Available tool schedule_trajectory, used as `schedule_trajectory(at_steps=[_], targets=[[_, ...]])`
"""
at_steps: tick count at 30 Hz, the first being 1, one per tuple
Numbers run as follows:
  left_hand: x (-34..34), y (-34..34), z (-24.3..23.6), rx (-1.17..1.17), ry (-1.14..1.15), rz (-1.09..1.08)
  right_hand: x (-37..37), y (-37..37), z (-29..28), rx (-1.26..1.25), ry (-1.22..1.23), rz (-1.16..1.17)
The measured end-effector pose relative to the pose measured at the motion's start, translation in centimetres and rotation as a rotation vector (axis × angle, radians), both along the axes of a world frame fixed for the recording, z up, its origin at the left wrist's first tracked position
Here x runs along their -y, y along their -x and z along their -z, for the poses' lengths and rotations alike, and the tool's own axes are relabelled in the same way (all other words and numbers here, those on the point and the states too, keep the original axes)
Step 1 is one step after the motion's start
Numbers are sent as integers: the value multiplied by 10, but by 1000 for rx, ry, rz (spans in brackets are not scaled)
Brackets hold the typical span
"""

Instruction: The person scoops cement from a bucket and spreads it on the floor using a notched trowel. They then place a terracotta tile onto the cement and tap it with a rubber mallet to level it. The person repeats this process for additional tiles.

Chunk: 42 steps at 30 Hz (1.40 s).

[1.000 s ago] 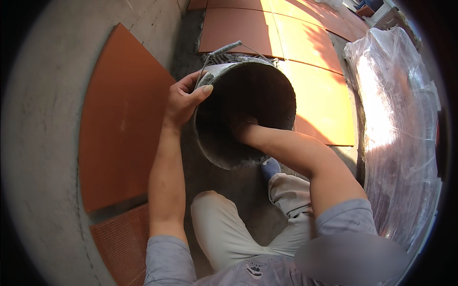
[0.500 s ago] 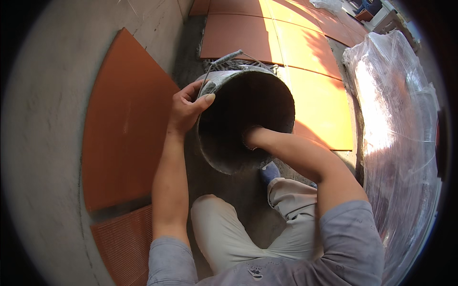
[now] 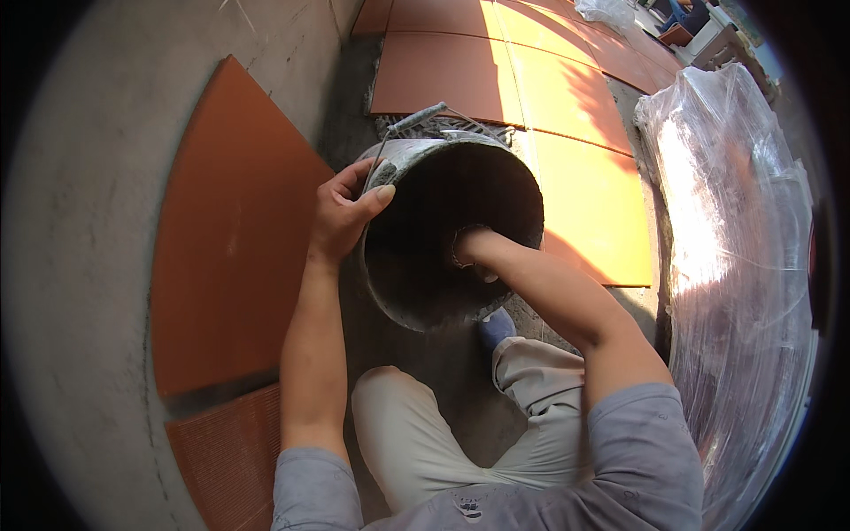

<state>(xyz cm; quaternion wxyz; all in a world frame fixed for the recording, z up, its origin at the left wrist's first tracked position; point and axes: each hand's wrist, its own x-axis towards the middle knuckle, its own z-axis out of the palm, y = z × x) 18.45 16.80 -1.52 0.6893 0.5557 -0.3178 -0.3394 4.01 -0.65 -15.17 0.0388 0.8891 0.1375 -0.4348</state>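
A grey, mortar-caked bucket (image 3: 425,152) is tipped with its dark mouth facing me. At its left rim, my left hand (image 3: 350,208) is closed on the edge, thumb outside and fingers behind, beside the wire bail. The bail's handle grip (image 3: 418,119) lies above the far rim. My right hand (image 3: 476,248) reaches deep into the bucket; its fingers are lost in the dark interior, so whether they hold anything is hidden. A bracelet circles that wrist. Beyond the bucket, ridged grey mortar (image 3: 482,133) shows along the edge of the laid tiles.
Terracotta tiles (image 3: 443,75) cover the floor ahead. One large tile (image 3: 239,239) leans on the concrete wall (image 3: 88,265) at left, with a ribbed tile (image 3: 232,447) nearer me. A plastic-wrapped stack (image 3: 739,292) stands at right. My blue shoe (image 3: 498,329) is beside the bucket.
My right forearm has shifted slightly inside the bucket, and a bit of the hand now shows below the wrist. The bucket sits slightly lower in view, with my left hand still on its rim.
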Motion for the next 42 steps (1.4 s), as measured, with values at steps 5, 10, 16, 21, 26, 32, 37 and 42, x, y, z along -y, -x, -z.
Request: schedule_trajectory(at_steps=[5, 10, 16, 21, 26, 32, 37, 42], targets=[[-1, 6, 6, 18, 0, 7, -23, 2, 5, 545, 172, 630], [5, 5, 1, 32, 13, 1, -22, 0, 2, 62, 58, 199], [-2, 11, 0, 49, -22, -33, -6, -9, -37, 46, 209, 176], [2, 11, 0, -9, -4, -15, -31, -3, -24, -15, 4, 296], [-4, 10, 0, 74, -29, -30, -17, -5, -9, 87, 54, 202], [-4, 7, 3, 18, -10, -6, -48, 2, -19, 107, 61, 319], [-4, 4, 5, -36, 28, 12, -43, -18, -33, 174, -49, 520], [-6, 2, 3, 19, -16, -2, -65, -10, -31, 375, 265, 443]])
